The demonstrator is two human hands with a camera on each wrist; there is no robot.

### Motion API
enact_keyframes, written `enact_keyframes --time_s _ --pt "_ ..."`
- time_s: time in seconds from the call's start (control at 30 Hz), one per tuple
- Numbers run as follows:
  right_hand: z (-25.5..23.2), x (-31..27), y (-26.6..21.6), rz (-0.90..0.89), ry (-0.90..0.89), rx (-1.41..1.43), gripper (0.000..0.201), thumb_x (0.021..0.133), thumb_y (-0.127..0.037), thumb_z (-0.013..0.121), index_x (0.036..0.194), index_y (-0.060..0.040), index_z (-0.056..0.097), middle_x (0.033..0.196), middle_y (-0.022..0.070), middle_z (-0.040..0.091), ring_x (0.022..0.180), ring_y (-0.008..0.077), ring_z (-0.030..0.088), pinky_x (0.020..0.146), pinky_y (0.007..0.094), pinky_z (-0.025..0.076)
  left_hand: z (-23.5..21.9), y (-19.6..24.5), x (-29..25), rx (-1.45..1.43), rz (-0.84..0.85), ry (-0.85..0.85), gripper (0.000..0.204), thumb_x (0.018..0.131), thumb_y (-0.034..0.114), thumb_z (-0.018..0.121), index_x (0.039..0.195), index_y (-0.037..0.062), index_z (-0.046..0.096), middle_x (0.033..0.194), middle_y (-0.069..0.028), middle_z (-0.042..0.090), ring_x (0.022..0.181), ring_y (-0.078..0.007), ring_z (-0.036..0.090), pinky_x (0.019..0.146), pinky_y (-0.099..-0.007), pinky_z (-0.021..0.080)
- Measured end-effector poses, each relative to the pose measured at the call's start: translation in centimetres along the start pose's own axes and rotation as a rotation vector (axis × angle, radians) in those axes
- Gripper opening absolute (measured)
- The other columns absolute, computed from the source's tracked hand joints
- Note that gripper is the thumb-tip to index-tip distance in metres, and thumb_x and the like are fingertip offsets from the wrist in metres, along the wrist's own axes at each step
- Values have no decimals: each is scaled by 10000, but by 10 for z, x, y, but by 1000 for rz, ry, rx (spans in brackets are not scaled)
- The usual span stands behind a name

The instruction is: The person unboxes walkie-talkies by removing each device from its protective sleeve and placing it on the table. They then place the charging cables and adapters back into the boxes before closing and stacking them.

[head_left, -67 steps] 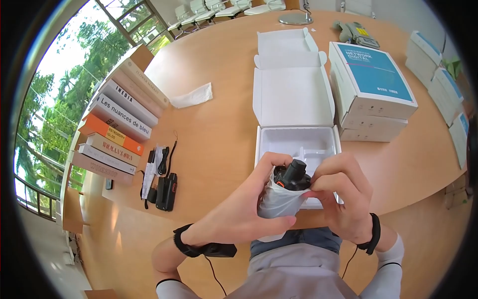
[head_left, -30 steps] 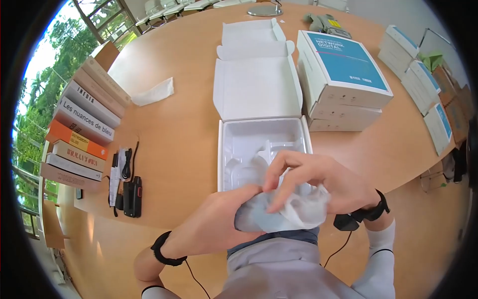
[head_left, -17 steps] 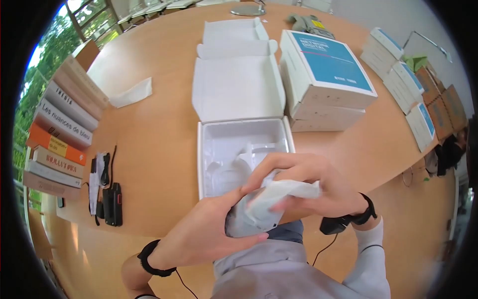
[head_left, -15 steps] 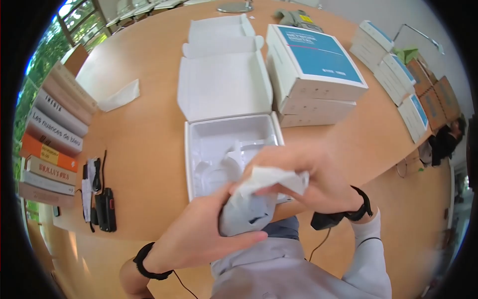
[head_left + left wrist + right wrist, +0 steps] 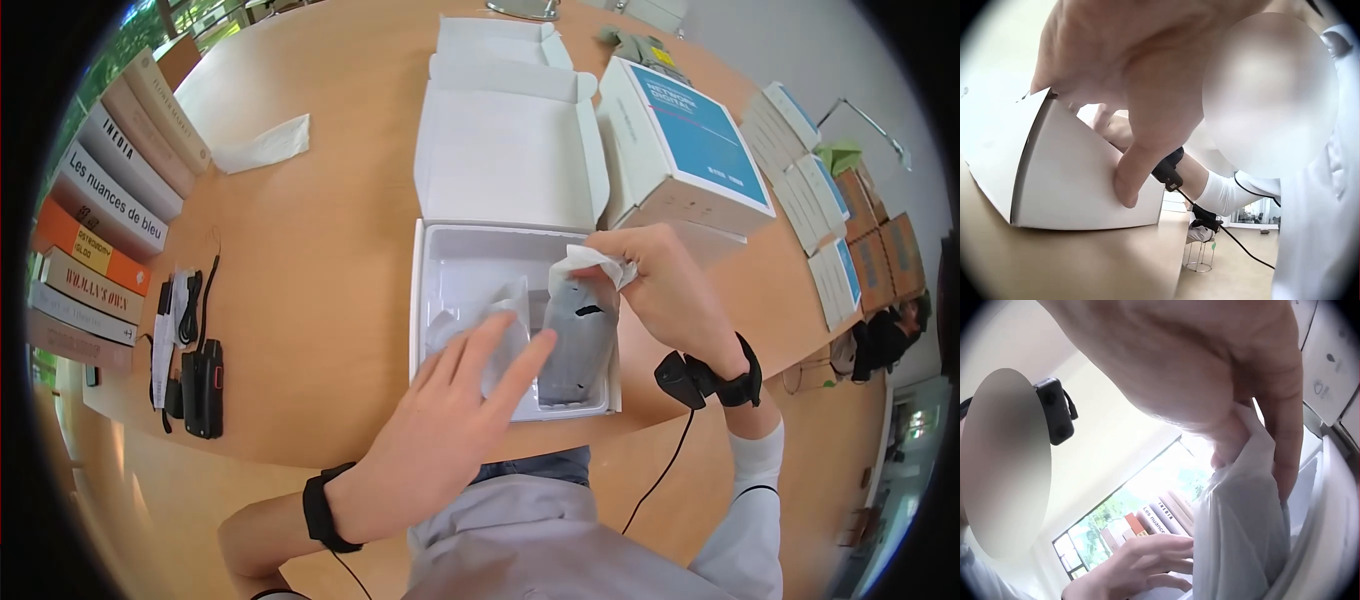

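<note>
My right hand (image 5: 665, 290) pinches the gathered top of a white, translucent plastic bag (image 5: 578, 350) with a dark object inside. The bag stands in the right front part of the white box's moulded tray (image 5: 470, 265), its lid (image 5: 510, 150) folded back. In the right wrist view the bag (image 5: 1238, 531) hangs below thumb and fingers, the wall of the box beside it. My left hand (image 5: 430, 430) spreads its fingers over the tray's left front part, holding nothing. The left wrist view shows its thumb against the box's outer side (image 5: 1079, 169).
Left on the table lie a black handheld device (image 5: 203, 390) and a cable (image 5: 188, 310), beside a row of books (image 5: 115, 200). A white wrapper (image 5: 265, 145) lies behind. Boxes with blue tops (image 5: 690, 130) stand close at right; more boxes (image 5: 815, 200) sit beyond.
A black device with an orange ring was being wrapped in the bag between both hands. The bag has since moved down into the box. My left hand has let go of it.
</note>
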State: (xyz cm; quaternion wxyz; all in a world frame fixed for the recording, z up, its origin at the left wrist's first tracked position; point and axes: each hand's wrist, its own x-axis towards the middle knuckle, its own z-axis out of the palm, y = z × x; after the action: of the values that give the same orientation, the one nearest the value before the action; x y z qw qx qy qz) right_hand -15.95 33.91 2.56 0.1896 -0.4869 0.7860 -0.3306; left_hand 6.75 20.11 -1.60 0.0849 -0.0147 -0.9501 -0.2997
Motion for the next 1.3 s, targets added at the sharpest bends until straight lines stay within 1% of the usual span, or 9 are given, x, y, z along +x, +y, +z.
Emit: enact_keyframes --time_s 0.13,0.27,0.37,0.67,0.8,0.87,0.93,1.07,1.3 --pt "28 13 13 -157 -36 -199 311 786 133 598 1060 47 717 951 229 700 914 439 691 769 442 551 3 5 12 229 251 -13 723 812 31 694 1507 38 493 1549 -230 444 1431 -400 465 1173 -520 397" --pt "32 1 0 -288 -2 -567 443 788 109 612 1215 1 667 1288 138 630 1166 350 621 851 437 553 17 5 16 302 289 -32 661 821 58 669 1462 -4 515 1524 -217 484 1464 -373 447 1193 -525 375" --pt "18 -18 -23 -375 342 -513 440 774 116 615 1200 15 662 1186 159 658 1081 375 647 838 462 549 14 5 16 318 285 -43 613 842 83 659 1436 0 531 1510 -209 500 1463 -357 452 1192 -513 378" --pt "30 3 5 -271 -155 -326 473 731 146 606 1191 64 680 1034 239 701 1007 452 666 858 462 548 12 4 10 279 265 29 601 949 317 697 1441 25 511 1500 -231 492 1438 -347 470 1165 -489 404" --pt "20 -6 -7 -406 63 -368 388 780 154 626 1149 56 694 974 210 692 907 411 664 797 445 537 -68 -12 -21 179 150 144 518 904 264 775 1347 47 616 1393 -153 609 1309 -315 586 1039 -434 505" --pt "12 -19 -18 -374 142 -326 334 805 155 645 1115 46 706 938 190 685 860 384 656 763 436 529 -140 -18 -36 116 -455 327 370 884 224 785 1200 42 723 1116 -84 747 1083 -236 710 872 -367 562" --pt "12 -26 -15 -395 139 -305 286 817 144 670 1080 39 715 908 176 679 837 365 649 737 431 519 -189 -85 -57 474 -602 362 378 934 252 749 1228 18 711 1000 -126 764 968 -235 732 817 -341 563" --pt "19 -39 -14 -367 105 -274 254 806 141 690 1037 39 722 870 161 674 815 351 646 711 430 514 -226 -199 -108 713 -952 22 801 860 522 818 1392 -32 595 1200 -245 725 1150 -339 704 970 -418 542" --pt "19 -48 -6 -404 90 -249 284 755 140 693 1019 41 726 863 151 682 815 347 656 702 423 521 -218 -243 -113 472 -1052 -193 1134 769 698 823 1554 -19 429 1463 -277 600 1365 -385 586 1136 -414 463"
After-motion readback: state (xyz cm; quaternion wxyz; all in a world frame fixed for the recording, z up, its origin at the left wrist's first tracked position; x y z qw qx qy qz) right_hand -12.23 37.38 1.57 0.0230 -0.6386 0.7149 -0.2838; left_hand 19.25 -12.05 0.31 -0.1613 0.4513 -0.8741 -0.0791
